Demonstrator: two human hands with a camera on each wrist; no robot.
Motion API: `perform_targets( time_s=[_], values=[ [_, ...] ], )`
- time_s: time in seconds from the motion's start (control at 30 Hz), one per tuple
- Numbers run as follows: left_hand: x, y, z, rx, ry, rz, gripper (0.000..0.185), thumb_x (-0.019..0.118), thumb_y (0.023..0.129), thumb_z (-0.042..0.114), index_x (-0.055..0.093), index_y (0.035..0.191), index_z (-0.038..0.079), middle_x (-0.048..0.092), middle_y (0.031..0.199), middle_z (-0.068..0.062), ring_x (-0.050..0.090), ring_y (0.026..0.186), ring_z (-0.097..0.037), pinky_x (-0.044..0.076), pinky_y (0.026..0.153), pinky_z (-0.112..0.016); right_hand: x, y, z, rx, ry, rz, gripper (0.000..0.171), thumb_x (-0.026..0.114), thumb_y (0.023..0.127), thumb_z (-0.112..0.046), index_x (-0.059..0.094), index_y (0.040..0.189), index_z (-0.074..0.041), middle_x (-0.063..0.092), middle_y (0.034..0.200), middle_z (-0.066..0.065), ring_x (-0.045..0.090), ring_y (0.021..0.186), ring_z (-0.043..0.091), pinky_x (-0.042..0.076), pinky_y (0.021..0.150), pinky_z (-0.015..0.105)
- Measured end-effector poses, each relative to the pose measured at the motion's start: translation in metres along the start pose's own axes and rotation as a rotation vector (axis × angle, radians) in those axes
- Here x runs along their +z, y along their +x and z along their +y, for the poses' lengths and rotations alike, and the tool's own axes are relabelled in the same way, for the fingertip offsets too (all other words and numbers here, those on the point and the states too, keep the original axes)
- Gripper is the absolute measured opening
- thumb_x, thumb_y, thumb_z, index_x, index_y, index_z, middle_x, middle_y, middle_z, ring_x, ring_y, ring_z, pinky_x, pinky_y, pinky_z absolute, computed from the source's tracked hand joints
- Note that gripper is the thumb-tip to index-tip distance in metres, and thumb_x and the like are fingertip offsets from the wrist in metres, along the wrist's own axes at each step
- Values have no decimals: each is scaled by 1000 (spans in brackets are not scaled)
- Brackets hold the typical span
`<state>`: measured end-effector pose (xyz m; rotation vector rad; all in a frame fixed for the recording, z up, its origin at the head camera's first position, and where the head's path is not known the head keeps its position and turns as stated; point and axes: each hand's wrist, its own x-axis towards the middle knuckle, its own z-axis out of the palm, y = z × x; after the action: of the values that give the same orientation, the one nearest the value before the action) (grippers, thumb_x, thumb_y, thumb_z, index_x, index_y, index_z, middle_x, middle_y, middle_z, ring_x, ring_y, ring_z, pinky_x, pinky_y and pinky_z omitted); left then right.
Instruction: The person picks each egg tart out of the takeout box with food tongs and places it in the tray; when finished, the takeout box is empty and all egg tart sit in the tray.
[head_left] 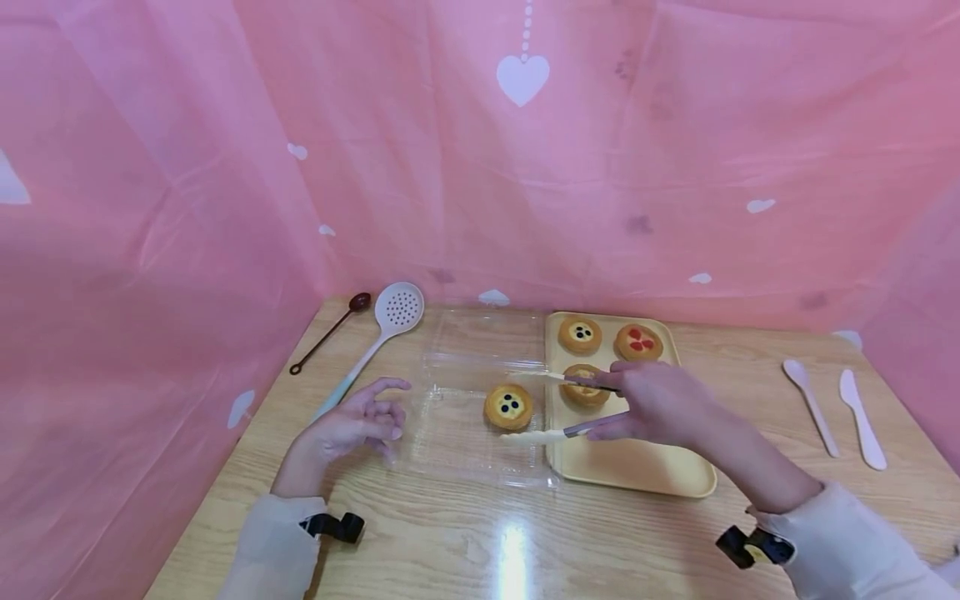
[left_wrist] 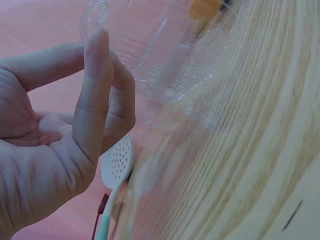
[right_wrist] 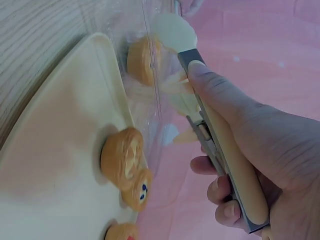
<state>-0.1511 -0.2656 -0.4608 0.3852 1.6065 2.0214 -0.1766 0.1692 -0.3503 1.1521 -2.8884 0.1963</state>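
In the head view my right hand [head_left: 660,404] grips a pair of tongs [right_wrist: 232,167], its thumb on one arm and curled fingers on the other. The tongs' pale tips stand spread on both sides of an egg tart with dark berries [head_left: 508,407]. That tart sits inside a clear plastic container [head_left: 457,433], whose lid is folded back. My left hand [head_left: 352,429] hovers by the container's left side, fingers loosely bent with nothing between them. Right of the container, a yellow tray [head_left: 630,467] holds a berry tart [head_left: 580,334], a red-topped tart [head_left: 638,342] and a tart [right_wrist: 122,156] partly behind the tongs.
A skimmer [head_left: 399,308] with a pale blue handle and a small dark brown spoon [head_left: 360,302] lie at the back left. On the right are a white spoon [head_left: 810,406] and a white knife [head_left: 861,417]. A pink curtain [head_left: 480,167] borders the wooden table [head_left: 420,533].
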Motion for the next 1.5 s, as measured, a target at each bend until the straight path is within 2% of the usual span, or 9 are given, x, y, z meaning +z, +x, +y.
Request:
perform_targets(
  time_s=[0.13,0.23,0.47,0.6,0.77,1.03,1.2,1.37,1.5],
  values=[
    [2,2,1,-26,25,31,64,62,87,-13,35,142,6,58,89,-5,60,74,-16,61,64,-38,4,5,-6,26,-9,-13,65,80,71,-62,74,115,-14,51,72,-11,42,54,8,36,43,26],
    [2,3,2,-37,33,43,67,62,87,-13,32,144,3,58,89,-5,59,74,-17,61,64,-38,6,7,-9,34,-13,-21,66,82,72,-58,72,121,-15,53,73,-9,42,55,8,36,42,25],
    [4,4,5,-38,24,37,64,62,87,-14,35,142,7,59,88,-4,60,73,-17,60,63,-37,9,9,-14,18,7,-38,64,81,72,-59,73,120,-18,57,78,-10,47,59,8,42,47,29],
    [4,4,6,-31,14,26,63,62,88,-13,37,142,8,59,88,-5,60,74,-17,60,63,-35,12,11,-16,20,-23,-35,66,81,70,-61,73,119,-18,54,75,-10,44,56,9,41,45,30],
    [5,3,7,-27,13,20,62,60,88,-13,37,141,10,59,89,-5,60,74,-17,60,63,-34,17,12,-16,16,-25,-22,59,83,69,-58,76,109,-16,56,73,-10,45,56,9,41,45,29],
    [4,3,8,-21,4,11,61,60,88,-13,38,140,11,59,89,-5,61,76,-17,60,63,-35,21,12,-13,31,16,-16,52,81,73,-57,77,108,-18,62,74,-8,46,56,7,40,43,29],
    [4,3,5,-37,9,35,62,62,87,-13,38,140,10,58,88,-5,60,76,-16,60,64,-35,15,10,-10,32,43,26,50,82,74,-55,77,108,-19,66,78,-9,48,56,4,40,43,27],
    [4,2,2,-51,15,55,67,62,87,-14,32,144,4,57,88,-5,59,74,-16,59,64,-34,3,5,-5,30,56,64,57,77,74,-63,77,112,-20,55,69,-14,42,54,4,36,43,25],
    [2,1,2,-44,7,46,67,62,87,-13,32,144,4,58,89,-5,59,75,-16,59,64,-34,-9,-5,3,44,85,90,62,72,77,-67,76,113,-16,65,80,-12,51,59,5,43,48,26]
  ],
)
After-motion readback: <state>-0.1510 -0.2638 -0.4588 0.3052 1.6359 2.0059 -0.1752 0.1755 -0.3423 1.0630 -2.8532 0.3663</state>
